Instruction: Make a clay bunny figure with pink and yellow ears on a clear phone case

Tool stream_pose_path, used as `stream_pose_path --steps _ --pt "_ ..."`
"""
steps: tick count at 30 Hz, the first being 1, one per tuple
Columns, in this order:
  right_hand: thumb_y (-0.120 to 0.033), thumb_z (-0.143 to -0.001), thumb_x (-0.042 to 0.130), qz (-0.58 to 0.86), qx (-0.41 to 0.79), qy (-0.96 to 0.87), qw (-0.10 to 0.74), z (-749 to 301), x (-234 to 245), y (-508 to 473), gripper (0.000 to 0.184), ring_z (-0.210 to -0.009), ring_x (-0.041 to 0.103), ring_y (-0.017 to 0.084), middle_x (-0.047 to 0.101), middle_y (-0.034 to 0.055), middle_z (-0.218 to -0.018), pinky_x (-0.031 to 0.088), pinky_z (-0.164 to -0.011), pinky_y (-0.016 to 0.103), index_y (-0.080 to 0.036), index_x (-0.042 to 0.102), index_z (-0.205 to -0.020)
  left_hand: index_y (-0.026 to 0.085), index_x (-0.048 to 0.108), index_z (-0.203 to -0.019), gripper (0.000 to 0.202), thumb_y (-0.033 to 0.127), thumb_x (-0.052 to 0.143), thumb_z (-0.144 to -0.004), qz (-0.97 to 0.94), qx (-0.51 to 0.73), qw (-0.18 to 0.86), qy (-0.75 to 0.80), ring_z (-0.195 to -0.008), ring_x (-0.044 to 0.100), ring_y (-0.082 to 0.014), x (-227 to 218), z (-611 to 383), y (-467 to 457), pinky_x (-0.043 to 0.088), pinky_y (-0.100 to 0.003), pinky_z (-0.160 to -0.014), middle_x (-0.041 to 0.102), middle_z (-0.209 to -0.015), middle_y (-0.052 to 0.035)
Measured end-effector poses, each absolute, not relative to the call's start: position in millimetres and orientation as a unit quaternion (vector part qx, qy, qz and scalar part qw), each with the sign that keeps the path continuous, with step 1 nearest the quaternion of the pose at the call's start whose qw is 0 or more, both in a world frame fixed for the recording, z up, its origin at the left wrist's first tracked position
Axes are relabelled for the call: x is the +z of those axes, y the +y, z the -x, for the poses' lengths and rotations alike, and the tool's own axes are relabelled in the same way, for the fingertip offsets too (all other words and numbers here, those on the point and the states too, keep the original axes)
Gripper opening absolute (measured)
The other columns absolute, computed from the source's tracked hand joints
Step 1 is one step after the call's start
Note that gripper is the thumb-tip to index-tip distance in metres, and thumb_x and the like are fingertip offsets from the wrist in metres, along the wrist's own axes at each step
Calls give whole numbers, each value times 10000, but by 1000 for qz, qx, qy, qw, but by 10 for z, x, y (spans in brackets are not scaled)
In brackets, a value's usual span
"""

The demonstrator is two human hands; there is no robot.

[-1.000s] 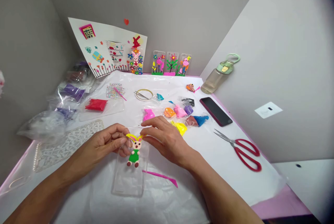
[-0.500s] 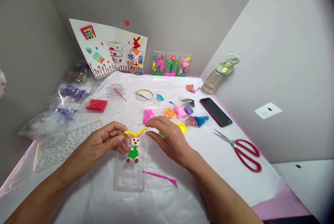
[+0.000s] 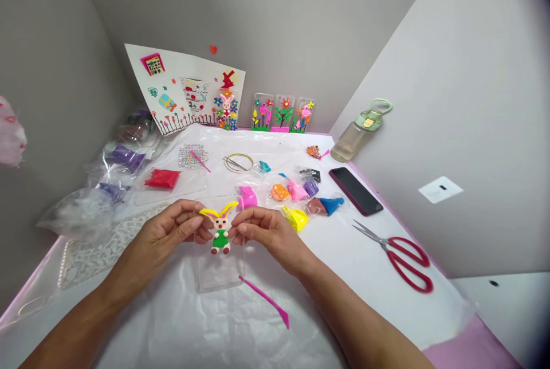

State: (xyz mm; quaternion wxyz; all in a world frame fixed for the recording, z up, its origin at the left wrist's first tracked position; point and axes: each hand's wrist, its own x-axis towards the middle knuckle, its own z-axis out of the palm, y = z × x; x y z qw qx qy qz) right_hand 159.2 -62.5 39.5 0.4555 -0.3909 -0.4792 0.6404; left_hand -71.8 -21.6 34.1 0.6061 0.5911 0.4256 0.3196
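Observation:
A clear phone case [image 3: 219,274] is held between my two hands, tilted over the white-covered table. On it sits a clay rabbit [image 3: 220,238] with yellow and pink ears, a pale face, a green body and brown feet. My left hand [image 3: 180,226] grips the case's left edge, thumb in front and fingers behind. My right hand [image 3: 262,231] pinches the right edge beside the rabbit's head. The fingertips behind the case are partly hidden. Below my right hand lies a pink plastic modelling tool [image 3: 268,300], its thin end close to the case's lower corner.
Bags of coloured clay, among them a yellow one [image 3: 297,218], lie beyond my right hand. Right of them are a phone [image 3: 356,191] and red-handled scissors [image 3: 397,251]. A bottle [image 3: 361,134] stands at the back right. A lattice panel [image 3: 98,248] lies left, with decorated cases [image 3: 283,112] behind.
My right hand has come down from the top of the case and now grips its right edge. The case is lifted and tilted more, and the view has shifted slightly.

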Motion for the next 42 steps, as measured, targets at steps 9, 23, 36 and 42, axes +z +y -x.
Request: stream_pose_path --steps 9,23,36,42 --pt "-400 -805 782 408 629 -439 495 -1521 362 -628 250 -771 711 154 779 46 -921 513 -720 272 -186 696 -905 312 586 -1135 273 481 623 -924 -654 409 358 527 -1337 498 -302 368 693 -269 334 -468 -1163 583 -1339 -25" --pt "-302 -852 735 403 606 -504 466 -1256 396 -795 130 -830 676 158 749 39 -924 516 -730 265 -184 709 -902 334 588 -1152 271 182 610 -929 -801 453 95 380 -1481 305 -348 484 503 -491 253 -577 -1207 551 -1325 -43" --pt "-284 -848 739 390 611 -515 456 -1207 377 -830 121 -714 624 116 713 18 -891 517 -694 250 -182 699 -899 282 543 -1033 149 149 518 -971 -827 410 108 369 -1494 277 -331 468 524 -472 276 -551 -1188 531 -1334 -63" --pt "-277 -855 731 383 615 -516 457 -1210 391 -842 115 -710 622 119 699 14 -874 521 -693 252 -179 701 -905 282 547 -1044 129 174 519 -979 -828 404 119 370 -1485 289 -312 451 536 -451 256 -540 -1200 534 -1340 -63"
